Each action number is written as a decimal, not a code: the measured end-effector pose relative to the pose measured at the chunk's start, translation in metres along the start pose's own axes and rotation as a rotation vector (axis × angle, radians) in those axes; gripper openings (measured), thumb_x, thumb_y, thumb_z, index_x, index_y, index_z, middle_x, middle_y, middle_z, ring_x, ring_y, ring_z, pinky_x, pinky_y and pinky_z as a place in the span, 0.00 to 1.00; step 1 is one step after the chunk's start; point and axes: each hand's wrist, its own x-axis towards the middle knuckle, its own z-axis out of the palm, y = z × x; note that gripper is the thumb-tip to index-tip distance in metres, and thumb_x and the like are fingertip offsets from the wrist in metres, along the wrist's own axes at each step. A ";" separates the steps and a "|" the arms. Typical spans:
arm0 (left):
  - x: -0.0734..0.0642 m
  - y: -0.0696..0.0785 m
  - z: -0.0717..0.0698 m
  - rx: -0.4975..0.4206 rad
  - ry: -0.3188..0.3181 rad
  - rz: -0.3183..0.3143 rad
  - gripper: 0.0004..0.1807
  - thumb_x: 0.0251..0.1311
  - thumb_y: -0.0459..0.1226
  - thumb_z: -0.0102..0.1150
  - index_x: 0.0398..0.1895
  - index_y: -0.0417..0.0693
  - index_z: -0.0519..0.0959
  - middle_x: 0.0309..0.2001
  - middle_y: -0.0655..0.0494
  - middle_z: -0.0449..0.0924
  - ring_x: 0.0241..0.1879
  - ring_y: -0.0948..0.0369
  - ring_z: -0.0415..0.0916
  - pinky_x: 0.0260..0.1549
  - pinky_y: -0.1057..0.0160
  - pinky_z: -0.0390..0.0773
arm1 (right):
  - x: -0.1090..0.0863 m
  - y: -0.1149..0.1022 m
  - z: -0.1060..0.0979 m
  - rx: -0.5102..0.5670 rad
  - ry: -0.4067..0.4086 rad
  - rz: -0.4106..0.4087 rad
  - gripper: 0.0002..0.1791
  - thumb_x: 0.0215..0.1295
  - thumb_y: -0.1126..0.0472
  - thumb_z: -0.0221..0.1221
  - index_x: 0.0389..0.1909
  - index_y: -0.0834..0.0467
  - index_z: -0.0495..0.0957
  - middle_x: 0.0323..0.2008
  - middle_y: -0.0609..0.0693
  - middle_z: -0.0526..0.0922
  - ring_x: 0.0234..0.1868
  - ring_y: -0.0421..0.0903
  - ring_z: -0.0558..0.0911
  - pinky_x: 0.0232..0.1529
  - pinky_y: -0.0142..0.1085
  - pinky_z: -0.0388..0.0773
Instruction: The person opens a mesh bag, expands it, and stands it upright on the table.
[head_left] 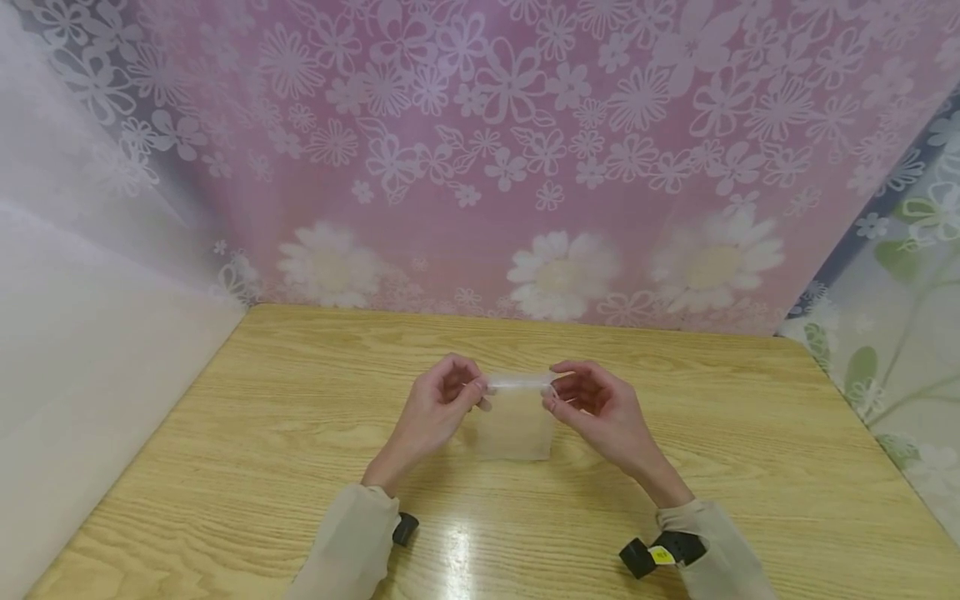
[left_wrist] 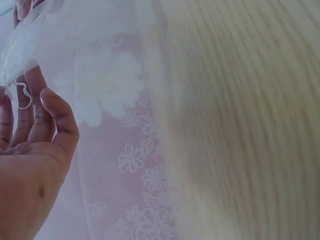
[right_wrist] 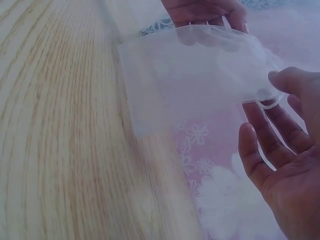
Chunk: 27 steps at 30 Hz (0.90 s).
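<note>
A small, see-through whitish drawstring pouch (head_left: 516,429) hangs flat between the two hands, above the wooden table. My left hand (head_left: 431,412) pinches its upper left corner between thumb and fingers. At the upper right corner, my right hand (head_left: 609,417) pinches the rim in the same way. A thin white string loop (left_wrist: 24,100) shows by the left fingers in the left wrist view. Another short white string (right_wrist: 271,104) sticks out below the right thumb in the right wrist view. Through the pouch's thin sheet, the far hand's fingers are faintly visible.
The wood-grain table (head_left: 300,400) spreads beneath both hands. Behind it hangs a pink curtain with white flowers (head_left: 450,167). A pale sheet (head_left: 97,333) borders the left side, and a leaf-patterned curtain (head_left: 900,350) the right. Black straps (head_left: 681,547) circle the wrists.
</note>
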 end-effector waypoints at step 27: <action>0.004 -0.002 -0.002 -0.034 -0.223 -0.064 0.17 0.67 0.31 0.63 0.57 0.51 0.77 0.49 0.43 0.82 0.43 0.52 0.85 0.46 0.55 0.87 | 0.004 0.005 -0.005 -0.017 -0.183 0.064 0.15 0.66 0.69 0.67 0.52 0.61 0.81 0.34 0.57 0.85 0.30 0.41 0.86 0.31 0.40 0.86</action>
